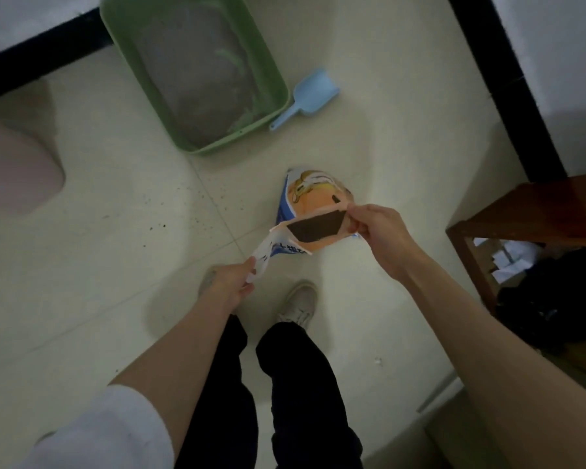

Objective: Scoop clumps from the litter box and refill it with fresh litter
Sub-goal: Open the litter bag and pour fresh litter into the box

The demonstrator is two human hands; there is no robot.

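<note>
I hold the litter bag [313, 211] between my hands: my right hand [374, 228] pinches one corner of its open top, my left hand [232, 282] grips the torn strip at the other corner. The litter box [197, 67] lies ahead and to the left on the floor, its long axis running away from me. My left hand is on its side, so I judge the pour must swing forward and leftward, past the scoop [307, 98] resting against the box's near right corner.

Left hand [232, 280]: I see it low, fingers pinching. Right hand [374, 228]: raised higher, thumb and fingers pinching; both forearms extended.
</note>
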